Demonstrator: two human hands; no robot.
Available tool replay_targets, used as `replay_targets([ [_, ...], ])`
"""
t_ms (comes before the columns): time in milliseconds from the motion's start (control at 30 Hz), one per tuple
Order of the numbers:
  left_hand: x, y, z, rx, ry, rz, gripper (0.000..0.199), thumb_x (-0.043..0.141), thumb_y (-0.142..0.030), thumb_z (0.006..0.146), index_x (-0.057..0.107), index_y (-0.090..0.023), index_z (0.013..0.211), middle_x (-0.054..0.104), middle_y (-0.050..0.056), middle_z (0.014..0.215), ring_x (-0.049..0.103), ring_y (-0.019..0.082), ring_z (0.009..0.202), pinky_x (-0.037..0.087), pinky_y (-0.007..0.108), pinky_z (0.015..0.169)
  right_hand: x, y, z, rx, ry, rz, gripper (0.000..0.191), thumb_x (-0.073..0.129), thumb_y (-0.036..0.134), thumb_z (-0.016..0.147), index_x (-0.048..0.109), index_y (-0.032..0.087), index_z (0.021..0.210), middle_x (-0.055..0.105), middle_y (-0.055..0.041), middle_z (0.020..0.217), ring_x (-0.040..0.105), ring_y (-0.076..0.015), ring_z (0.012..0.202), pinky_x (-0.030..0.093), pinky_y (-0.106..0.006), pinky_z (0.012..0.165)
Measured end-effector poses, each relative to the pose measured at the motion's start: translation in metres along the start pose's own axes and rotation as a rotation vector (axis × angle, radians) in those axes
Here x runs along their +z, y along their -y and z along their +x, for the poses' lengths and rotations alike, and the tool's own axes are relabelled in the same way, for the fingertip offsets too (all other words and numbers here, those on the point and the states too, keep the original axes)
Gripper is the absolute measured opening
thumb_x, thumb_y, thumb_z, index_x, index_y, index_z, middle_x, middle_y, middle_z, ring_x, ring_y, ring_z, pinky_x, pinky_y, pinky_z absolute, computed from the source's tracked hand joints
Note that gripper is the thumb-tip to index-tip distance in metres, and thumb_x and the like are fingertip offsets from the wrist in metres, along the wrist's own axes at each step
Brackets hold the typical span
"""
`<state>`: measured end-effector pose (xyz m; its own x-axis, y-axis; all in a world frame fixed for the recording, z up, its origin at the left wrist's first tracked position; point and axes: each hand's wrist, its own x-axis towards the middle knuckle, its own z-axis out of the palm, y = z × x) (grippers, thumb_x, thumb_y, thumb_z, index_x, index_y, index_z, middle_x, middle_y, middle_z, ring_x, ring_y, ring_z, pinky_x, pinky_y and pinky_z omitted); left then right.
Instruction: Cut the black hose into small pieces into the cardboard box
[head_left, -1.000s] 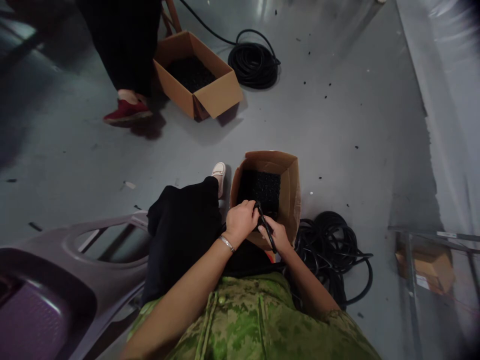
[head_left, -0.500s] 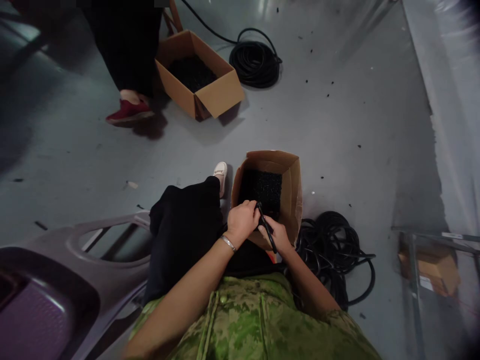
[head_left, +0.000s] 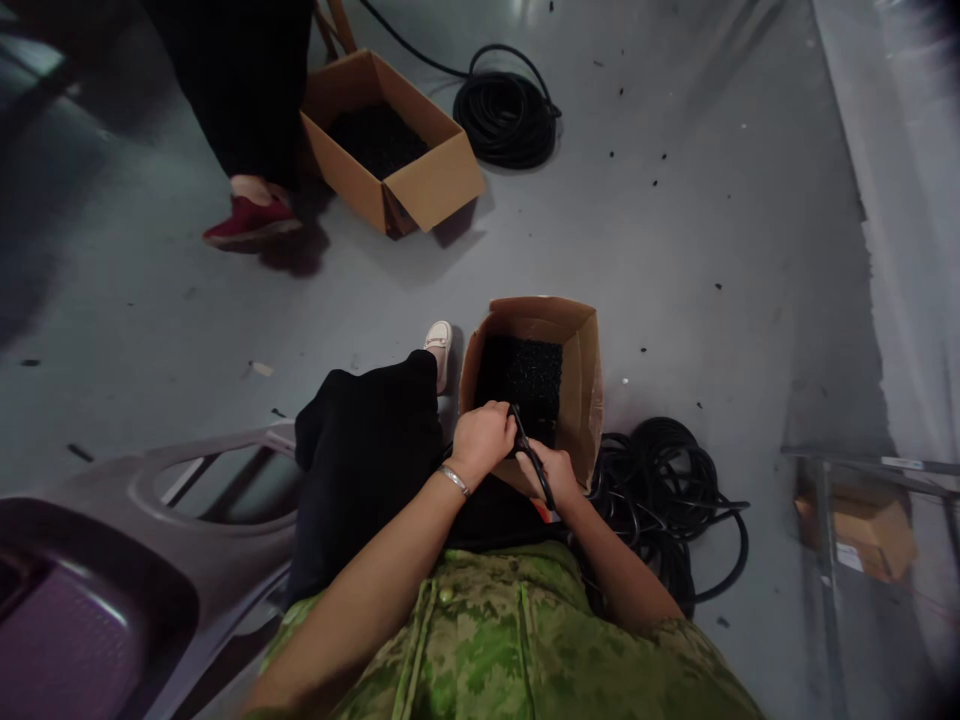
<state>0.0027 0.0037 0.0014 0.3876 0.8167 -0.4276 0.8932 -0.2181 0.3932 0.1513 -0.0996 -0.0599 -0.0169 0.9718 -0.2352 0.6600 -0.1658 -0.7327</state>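
My left hand [head_left: 484, 437], with a silver bracelet at the wrist, is closed over the near part of an open cardboard box [head_left: 583, 400]. Its fingertips grip the upper end of a thin black length [head_left: 535, 463] that looks like cable. My right hand [head_left: 556, 474] is closed beside it, fingers around the same length, whose lower end curves down over this hand. Whether a small tool is also between the fingers cannot be made out. Many small black pieces [head_left: 531, 372] fill the box bottom below both hands.
Tangled black cable [head_left: 664, 470] lies right of the box. Ahead are a second box [head_left: 439, 185] of black pieces, a coiled cable [head_left: 506, 120] and another person's red shoe [head_left: 251, 220]. A grey plastic chair [head_left: 142, 480] stands left, a metal frame [head_left: 825, 540] right.
Both hands stay nearly in place over the box. The lower end of the black length looks slightly more bent. The whole view has shifted a little.
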Motion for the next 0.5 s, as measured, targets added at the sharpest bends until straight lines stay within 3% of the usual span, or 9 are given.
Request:
replay_targets([
  [300,-0.001,-0.005,-0.007,0.0,-0.017,0.107,0.033,0.037,-0.026,0.099,0.065,-0.011,0.11,0.068,0.016,0.107,0.068,0.028,0.097,0.049,0.035,0.077,0.009,0.005,-0.006,0.024,-0.038,0.022,0.037,0.051,0.039,0.094,0.073,0.019,0.116,0.071,-0.002,0.068,0.066,-0.018,0.059,0.052,-0.024,0.061],
  [500,-0.006,-0.004,-0.013,-0.039,0.001,0.151,0.038,0.031,-0.026,0.102,0.064,-0.009,0.11,0.068,0.019,0.105,0.068,0.029,0.097,0.05,0.036,0.077,0.005,0.007,-0.004,0.05,-0.064,0.004,0.034,0.057,0.041,0.092,0.073,0.022,0.115,0.075,-0.0024,0.078,0.07,-0.0191,0.067,0.053,-0.024,0.065],
])
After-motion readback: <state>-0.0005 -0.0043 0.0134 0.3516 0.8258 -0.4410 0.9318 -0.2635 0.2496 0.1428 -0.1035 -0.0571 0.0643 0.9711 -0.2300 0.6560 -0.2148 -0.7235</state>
